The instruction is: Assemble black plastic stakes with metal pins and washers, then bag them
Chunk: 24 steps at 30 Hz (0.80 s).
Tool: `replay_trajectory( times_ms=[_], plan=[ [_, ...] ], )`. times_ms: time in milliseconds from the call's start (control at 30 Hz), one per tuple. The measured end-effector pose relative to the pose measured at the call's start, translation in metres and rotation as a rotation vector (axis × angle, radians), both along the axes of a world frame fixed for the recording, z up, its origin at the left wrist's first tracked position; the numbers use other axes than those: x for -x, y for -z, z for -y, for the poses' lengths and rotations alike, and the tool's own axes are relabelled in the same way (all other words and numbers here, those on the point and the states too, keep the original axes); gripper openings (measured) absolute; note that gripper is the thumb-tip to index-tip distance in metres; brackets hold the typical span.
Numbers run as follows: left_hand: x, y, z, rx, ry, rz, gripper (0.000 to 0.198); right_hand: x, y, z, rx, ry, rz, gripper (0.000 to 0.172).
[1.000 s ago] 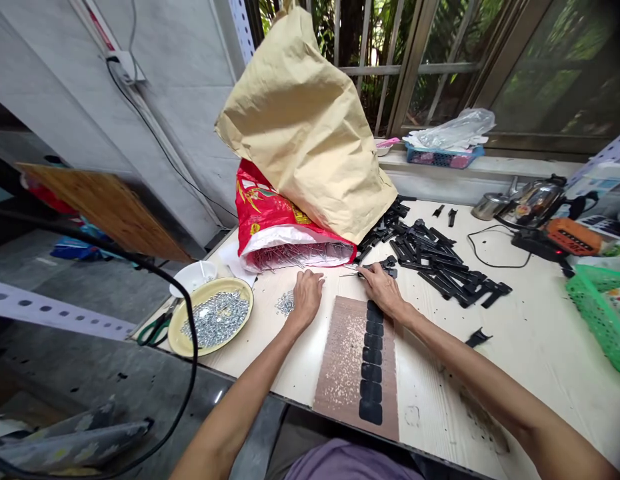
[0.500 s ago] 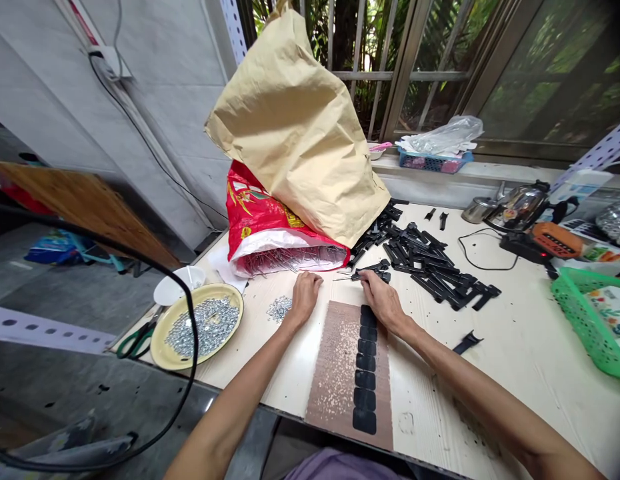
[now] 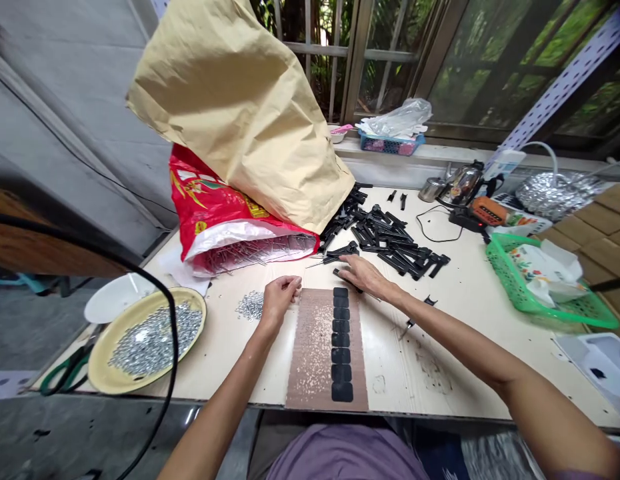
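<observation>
My right hand (image 3: 364, 275) is over the table just past a brown board (image 3: 307, 373), its fingers closed on a black plastic part (image 3: 337, 272) that they largely cover. My left hand (image 3: 279, 300) is beside the board's far left corner, thumb and fingers pinched together; what they hold is too small to make out. A column of black rounded squares (image 3: 341, 372) runs along the board. Small silvery metal pieces (image 3: 249, 305) lie in a little heap left of my left hand. Beyond my right hand spreads a pile of black plastic parts (image 3: 390, 247).
A red bag (image 3: 200, 200) with thin metal pins lies open under a large tan paper sack (image 3: 240, 113). At left are a yellow dish (image 3: 103, 353) of metal pieces, a white bowl (image 3: 107, 300) and green-handled scissors (image 3: 65, 377). A green basket (image 3: 505, 267) stands at right.
The view has swung right. My right hand has drawn a black plastic part back from the pile's near edge. My left hand has come nearer the board's far left corner.
</observation>
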<state>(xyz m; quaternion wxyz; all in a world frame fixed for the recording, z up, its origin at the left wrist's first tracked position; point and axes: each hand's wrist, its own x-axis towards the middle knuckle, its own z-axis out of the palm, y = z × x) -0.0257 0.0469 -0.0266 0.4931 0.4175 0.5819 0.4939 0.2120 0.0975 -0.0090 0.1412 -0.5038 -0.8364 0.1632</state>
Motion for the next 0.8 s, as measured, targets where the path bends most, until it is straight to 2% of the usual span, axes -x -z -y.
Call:
replay_trajectory(
  times_ms=[133,200,300,400,533,600,700,800],
  plan=[
    [-0.003,-0.008,0.006,-0.004,0.011,0.006,0.038,-0.01,-0.011,0.011,0.049,0.101,0.302,0.035],
    [-0.004,-0.009,0.009,-0.008,0.023,0.017,0.038,-0.01,-0.013,0.013,0.066,0.074,0.44,0.034],
    [-0.004,-0.011,0.013,-0.01,0.022,0.023,0.037,-0.006,-0.024,0.009,0.069,0.014,0.53,0.028],
    [-0.001,-0.015,0.016,-0.012,0.019,0.024,0.036,0.0,-0.051,0.0,0.078,-0.066,0.596,0.022],
    [-0.003,-0.021,0.018,-0.022,0.026,0.04,0.036,0.016,-0.098,-0.006,0.017,-0.195,0.829,0.015],
    [-0.008,-0.023,0.019,-0.022,0.035,0.053,0.036,0.025,-0.114,-0.005,0.006,-0.228,0.927,0.013],
    [-0.013,-0.023,0.021,-0.013,0.054,0.06,0.037,0.036,-0.125,-0.001,0.069,-0.267,1.008,0.013],
    [-0.012,-0.02,0.023,-0.008,0.062,0.067,0.037,0.041,-0.127,0.001,0.144,-0.265,1.056,0.015]
  ],
)
